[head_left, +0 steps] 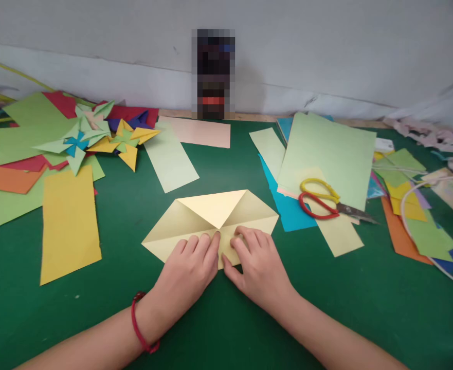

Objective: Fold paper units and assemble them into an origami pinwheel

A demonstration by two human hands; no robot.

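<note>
A pale yellow sheet of paper (257,226) lies in front of me, creased across its middle, with its top corner folded down to a point at the centre. My left hand (195,262) rests on its lower left part, fingers curled together, the index fingertip pressing beside that point. The left thumb is hidden. On the lower right part, my right hand (255,259) has its fingers bent onto the paper, with the thumb at the near edge. Both hands cover much of the lower flap. A red string bracelet (136,318) circles the left wrist.
Scissors (338,205) with red and yellow handles lie on light green sheets (330,154) at right. A yellow strip (70,226) and folded paper stars (124,141) are at left. A pixelated upright object (213,74) stands by the wall. A white cable (403,210) runs at far right.
</note>
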